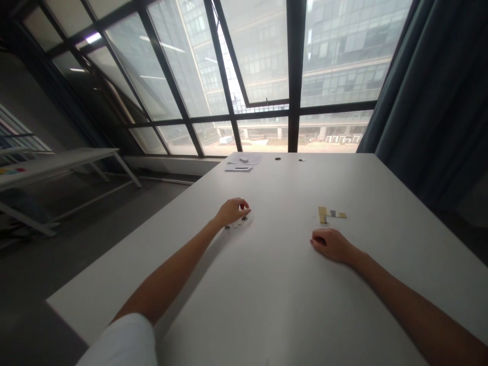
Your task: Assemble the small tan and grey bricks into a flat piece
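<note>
My left hand is over the left part of the white table, its thumb and fingertips pinched together. Whatever they hold, if anything, is too small to make out. Just below it lie a small dark piece and a few small pale pieces, partly covered by the hand. My right hand rests on the tabletop, fingers curled in, with nothing visible in them. Beyond it, a flat group of small yellow, grey and white tiles lies joined or side by side; I cannot tell which.
White papers with a small pale object on them lie at the table's far left. A dark round disc and a small black-and-white item sit near the far edge. Behind are windows; a dark curtain hangs right, another table stands left.
</note>
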Tool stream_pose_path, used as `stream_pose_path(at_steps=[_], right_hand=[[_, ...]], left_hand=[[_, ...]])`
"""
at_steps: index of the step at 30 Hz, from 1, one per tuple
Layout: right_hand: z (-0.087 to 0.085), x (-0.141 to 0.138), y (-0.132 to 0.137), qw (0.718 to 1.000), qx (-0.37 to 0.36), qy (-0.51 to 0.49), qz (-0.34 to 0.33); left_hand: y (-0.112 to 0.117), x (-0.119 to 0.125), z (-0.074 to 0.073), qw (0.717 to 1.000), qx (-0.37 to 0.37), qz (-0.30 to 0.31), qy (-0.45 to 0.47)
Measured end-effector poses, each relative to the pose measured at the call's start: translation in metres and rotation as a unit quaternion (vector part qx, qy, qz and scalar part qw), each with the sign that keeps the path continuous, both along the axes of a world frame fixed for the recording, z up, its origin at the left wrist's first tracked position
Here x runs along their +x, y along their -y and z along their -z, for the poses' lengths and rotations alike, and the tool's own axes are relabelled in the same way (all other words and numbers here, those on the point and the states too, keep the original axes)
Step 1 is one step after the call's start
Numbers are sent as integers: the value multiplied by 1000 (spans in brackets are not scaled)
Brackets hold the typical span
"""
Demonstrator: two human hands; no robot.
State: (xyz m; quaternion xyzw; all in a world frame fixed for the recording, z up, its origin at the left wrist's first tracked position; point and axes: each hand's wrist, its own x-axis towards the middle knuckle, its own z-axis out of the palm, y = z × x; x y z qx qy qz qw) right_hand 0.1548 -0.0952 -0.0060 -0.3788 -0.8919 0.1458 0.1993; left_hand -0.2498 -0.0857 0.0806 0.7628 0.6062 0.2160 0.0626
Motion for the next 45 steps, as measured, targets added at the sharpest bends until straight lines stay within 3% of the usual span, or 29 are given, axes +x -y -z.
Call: stream_pose_path(at_steps=[3, 7, 20, 33, 38, 41, 45], right_hand=[[0, 0, 0, 1000, 0, -1, 2], [0, 2, 0, 1000, -4, 3, 5], [-1, 2, 0, 1000, -4, -6, 6], [2, 2, -2, 1000, -5, -14, 5], [2, 1, -2, 1000, -4, -15, 9], [1, 1, -2, 1000, 0, -21, 10], [-2, 0, 0, 1000, 10, -26, 7]], left_hand=[[14, -28, 11, 998, -31, -29, -43], [31, -47, 26, 994, -59, -55, -75], [33, -60, 41, 990, -71, -69, -98], [33, -54, 40, 991, -57, -71, -95], [35, -50, 34, 992, -35, -55, -107], [34, -33, 25, 995, -8, -34, -97], [27, 9, 13, 995, 30, 30, -86]])
